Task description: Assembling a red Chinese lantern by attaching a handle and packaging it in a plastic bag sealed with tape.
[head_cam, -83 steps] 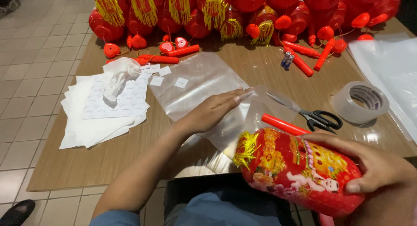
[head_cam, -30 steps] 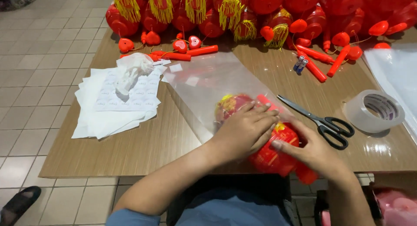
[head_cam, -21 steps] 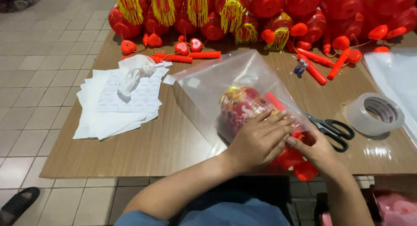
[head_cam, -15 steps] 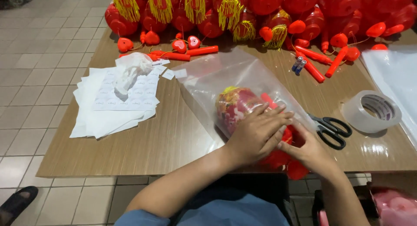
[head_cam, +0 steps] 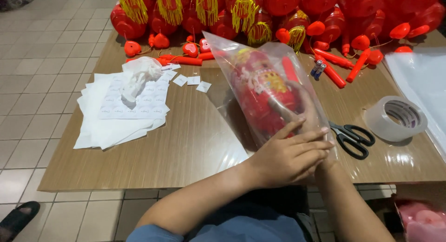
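2 hands now tilting bagged red lantern (head_cam: 262,91) upright, left hand (head_cam: 290,156) cupping bag (head_cam: 306,112), right hand (head_cam: 302,107) inside gripping lantern

A brown wood-grain worktop (head_cam: 153,153) fills most of the space, its near edge running straight and its left corner cut at a slant. Beyond it the floor (head_cam: 42,46) is laid in pale beige square tiles with thin dark joints. The light is even and soft, glinting off the worktop's right side.
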